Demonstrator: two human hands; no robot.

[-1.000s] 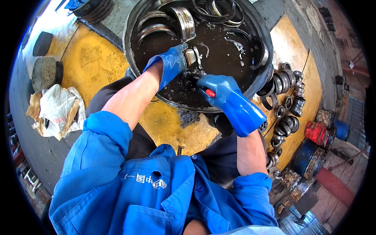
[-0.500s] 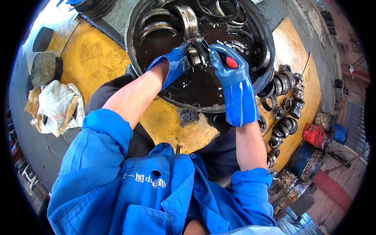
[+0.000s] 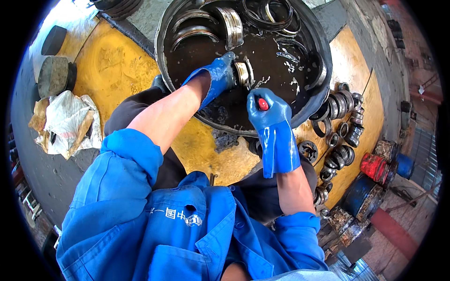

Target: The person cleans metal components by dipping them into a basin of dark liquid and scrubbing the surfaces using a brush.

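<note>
Both of my hands wear blue rubber gloves, wet and shiny. My left hand (image 3: pixel 221 75) reaches into a round black tub (image 3: pixel 213 122) of dark liquid, fingers closed on a curved metal ring piece (image 3: pixel 243 74) with a bright band. Close to its right, my right hand (image 3: pixel 269 108) is wrapped round a red-ended handle (image 3: pixel 263 104). The tool's working end is mostly hidden, so its kind cannot be told. Beyond my hands, a wide shiny ring piece (image 3: pixel 230 27) and curved metal pieces (image 3: pixel 194 33) stand partly in the liquid.
Dark rings (image 3: pixel 268 18) lie at the tub's far right. On the yellow floor sheet (image 3: pixel 115 56), several metal rings (image 3: pixel 340 104) are clustered right of the tub. A crumpled white sack (image 3: pixel 70 122) lies at left beside dark round blocks (image 3: pixel 52 77). Red-and-blue cylindrical parts (image 3: pixel 375 163) stand farther right.
My right hand has drawn back toward me with the red-ended tool, away from the ring piece. My left hand has shifted slightly right with the piece, whose bright band now shows more fully.
</note>
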